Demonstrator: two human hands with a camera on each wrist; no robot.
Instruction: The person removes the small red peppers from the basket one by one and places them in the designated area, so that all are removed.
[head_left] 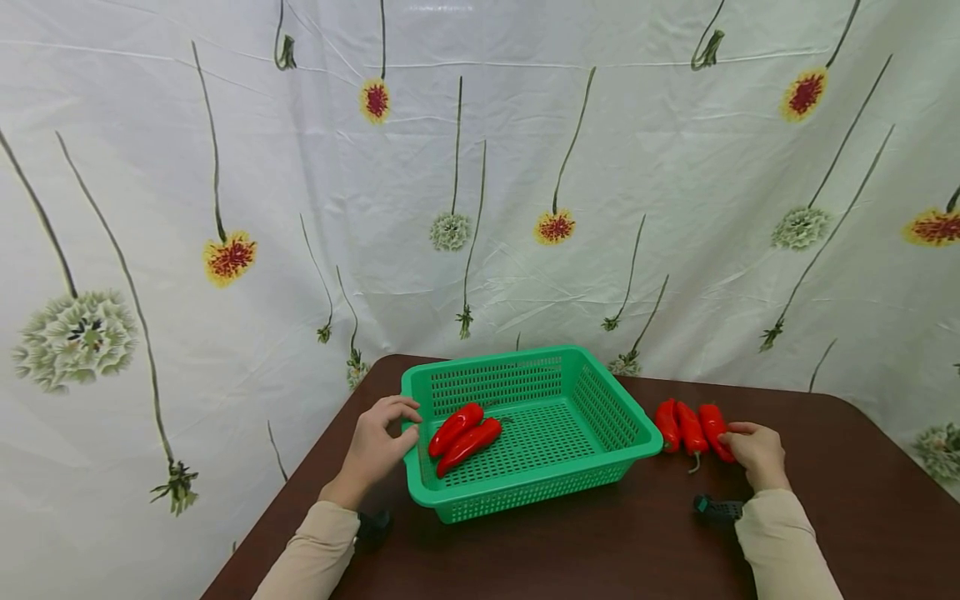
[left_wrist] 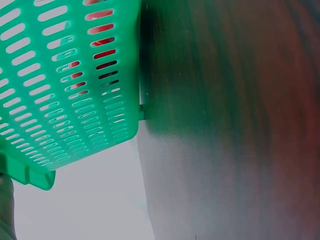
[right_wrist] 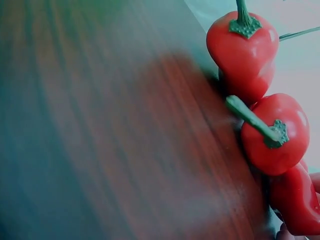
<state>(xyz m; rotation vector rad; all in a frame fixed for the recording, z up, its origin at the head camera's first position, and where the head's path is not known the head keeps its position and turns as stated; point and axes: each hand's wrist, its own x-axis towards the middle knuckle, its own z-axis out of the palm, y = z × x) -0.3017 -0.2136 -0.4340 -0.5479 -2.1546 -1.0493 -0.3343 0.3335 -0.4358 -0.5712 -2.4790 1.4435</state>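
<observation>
A green perforated basket (head_left: 525,482) stands on the table with two red peppers (head_left: 468,446) lying in its left part. The left hand (head_left: 377,446) is at the basket's left rim, thumb and fingers curved around the edge; in the left wrist view only a sliver of it shows beside the basket wall (left_wrist: 75,90). Right of the basket lie three red peppers (head_left: 688,429) side by side. The right hand (head_left: 756,454) pinches the rightmost pepper (head_left: 716,431) near its lower end. In the right wrist view two peppers (right_wrist: 247,55) show their green stems, and fingertips (right_wrist: 315,182) touch the third (right_wrist: 297,200).
The dark brown table (head_left: 585,550) has its back edge against a white cloth (head_left: 510,267) printed with flowers. Dark straps with small devices are on both wrists, the right one (head_left: 720,508) close above the tabletop.
</observation>
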